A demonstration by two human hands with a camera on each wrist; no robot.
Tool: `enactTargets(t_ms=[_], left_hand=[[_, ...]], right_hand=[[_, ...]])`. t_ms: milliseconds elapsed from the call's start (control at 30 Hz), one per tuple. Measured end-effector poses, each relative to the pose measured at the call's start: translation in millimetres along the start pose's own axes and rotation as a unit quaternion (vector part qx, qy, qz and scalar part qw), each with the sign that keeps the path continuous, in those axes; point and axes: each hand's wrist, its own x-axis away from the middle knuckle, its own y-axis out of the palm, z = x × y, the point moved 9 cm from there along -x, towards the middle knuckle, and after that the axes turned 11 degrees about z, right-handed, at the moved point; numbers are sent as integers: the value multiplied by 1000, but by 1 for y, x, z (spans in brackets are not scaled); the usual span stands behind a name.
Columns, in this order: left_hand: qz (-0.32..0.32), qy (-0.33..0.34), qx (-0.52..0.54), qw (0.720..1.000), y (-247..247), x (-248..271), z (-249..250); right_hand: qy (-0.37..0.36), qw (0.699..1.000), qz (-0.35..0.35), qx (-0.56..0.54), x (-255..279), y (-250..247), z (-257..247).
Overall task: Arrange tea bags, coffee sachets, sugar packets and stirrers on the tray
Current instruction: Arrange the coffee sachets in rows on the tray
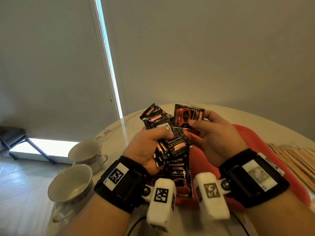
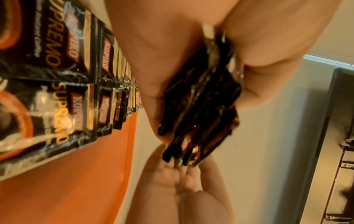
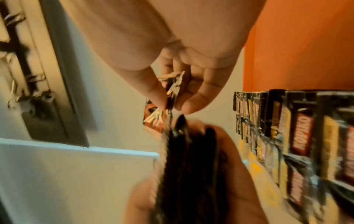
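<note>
Over the red tray [image 1: 255,142], my left hand [image 1: 163,143] grips a fanned bunch of black coffee sachets [image 1: 158,120]. The left wrist view shows that bunch [image 2: 203,106] edge-on between thumb and fingers. My right hand [image 1: 194,124] pinches one sachet [image 1: 185,114] by its lower edge, just right of the bunch. In the right wrist view, thumb and forefinger of the right hand [image 3: 172,104] close on that sachet's edge above the left hand's bunch [image 3: 187,166]. More sachets [image 1: 179,174] lie flat on the tray in overlapping rows [image 2: 67,75] [image 3: 296,136].
Two teacups [image 1: 85,150] [image 1: 71,183] stand on the round marble table [image 1: 115,133] left of the tray. A pile of wooden stirrers [image 1: 298,159] lies right of the tray. A dark chair [image 1: 12,135] stands on the floor at far left.
</note>
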Motion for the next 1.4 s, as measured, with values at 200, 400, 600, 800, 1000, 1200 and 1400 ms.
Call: enactTargets(t_ms=[200, 400, 600, 800, 1000, 1200, 1400], left_hand=[[105, 32, -13, 994, -22, -9, 10], [51, 18, -37, 998, -9, -6, 4], [23, 49, -97, 994, -6, -3, 6], [-3, 3, -70, 998, -5, 0, 3], [0, 12, -54, 998, -5, 1, 3], [38, -31, -45, 998, -16, -9, -4], [27, -57, -10, 998, -18, -13, -4]], right_hand=[[9, 996, -46, 82, 1, -3, -9], [13, 982, -47, 180, 7, 6, 11], [23, 982, -37, 185, 8, 5, 10], [60, 991, 27, 115, 3, -5, 14], [41, 992, 29, 120, 7, -4, 10], [96, 985, -42, 139, 17, 10, 22], [121, 988, -4, 100, 14, 3, 26]])
